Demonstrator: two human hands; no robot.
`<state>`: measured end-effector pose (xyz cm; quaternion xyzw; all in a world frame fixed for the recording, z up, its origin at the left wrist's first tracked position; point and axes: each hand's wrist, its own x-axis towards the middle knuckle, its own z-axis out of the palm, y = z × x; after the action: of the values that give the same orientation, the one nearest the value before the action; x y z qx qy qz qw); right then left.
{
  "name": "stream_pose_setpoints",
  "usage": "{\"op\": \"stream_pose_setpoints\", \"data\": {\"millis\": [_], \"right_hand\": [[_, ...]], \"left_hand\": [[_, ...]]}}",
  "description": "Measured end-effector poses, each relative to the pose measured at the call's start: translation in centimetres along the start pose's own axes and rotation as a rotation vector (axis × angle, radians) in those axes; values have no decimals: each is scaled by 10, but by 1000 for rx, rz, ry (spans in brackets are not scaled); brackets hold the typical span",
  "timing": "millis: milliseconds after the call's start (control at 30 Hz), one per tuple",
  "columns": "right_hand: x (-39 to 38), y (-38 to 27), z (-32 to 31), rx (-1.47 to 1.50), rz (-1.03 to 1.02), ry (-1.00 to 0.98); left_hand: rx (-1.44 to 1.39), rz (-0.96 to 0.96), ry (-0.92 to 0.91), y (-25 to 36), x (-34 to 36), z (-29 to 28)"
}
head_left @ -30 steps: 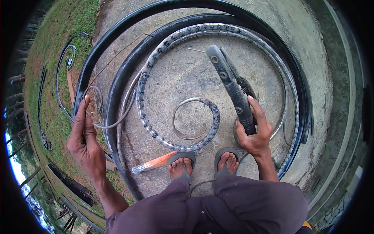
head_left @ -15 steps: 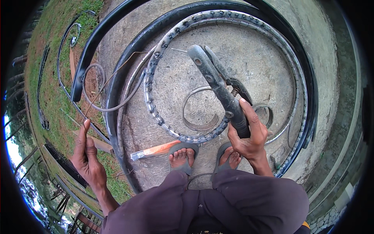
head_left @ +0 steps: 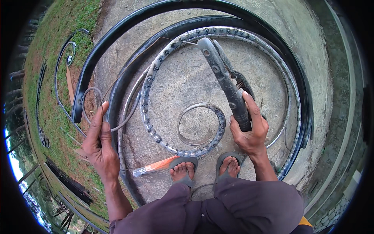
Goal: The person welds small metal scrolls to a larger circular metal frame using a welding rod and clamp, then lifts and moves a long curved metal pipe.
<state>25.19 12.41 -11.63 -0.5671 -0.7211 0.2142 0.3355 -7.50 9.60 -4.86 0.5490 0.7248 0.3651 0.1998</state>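
Note:
My left hand (head_left: 100, 148) pinches a thin bent wire (head_left: 128, 66), which runs up toward the top of the coils. My right hand (head_left: 251, 136) grips a black welding electrode holder (head_left: 222, 74), its jaw end pointing up and left with a thin rod (head_left: 190, 43) in it. Beneath them a large ring of steel strip (head_left: 146, 113) with dark weld-like lumps surrounds a smaller spiral strip (head_left: 220, 121). Curved black tubes (head_left: 276, 39) lie around the ring. A grey cable loop (head_left: 87, 93) is by my left hand.
An orange packet (head_left: 157, 165) lies beside my sandalled feet (head_left: 183, 171) on the concrete (head_left: 187, 74). Grass (head_left: 54, 89) borders the left, with more bent strips (head_left: 58, 70) and a wooden board (head_left: 71, 85). A grey concrete edge (head_left: 343, 117) runs along the right.
My left hand dipped, then moved up and right with the wire. My right hand, with the holder, is slightly left of where it was a second ago. The view shifted slightly.

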Motion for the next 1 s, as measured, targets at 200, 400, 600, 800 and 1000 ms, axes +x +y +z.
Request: {"op": "stream_pose_setpoints", "data": {"millis": [200, 400, 600, 800, 1000], "right_hand": [[5, 4, 1, 12, -22, -20], [11, 8, 3, -14, 26, -1], [15, 10, 2, -29, 45, 3], [17, 11, 5, -4, 59, 9], [18, 14, 7, -7, 23, 23]], "left_hand": [[-8, -7, -16, 3, 6, 11], [-18, -56, -20, 4, 14, 25], [-89, -74, -61, 6, 20, 40], [-102, -61, -67, 9, 22, 45], [-100, -54, -61, 6, 19, 46]]}}
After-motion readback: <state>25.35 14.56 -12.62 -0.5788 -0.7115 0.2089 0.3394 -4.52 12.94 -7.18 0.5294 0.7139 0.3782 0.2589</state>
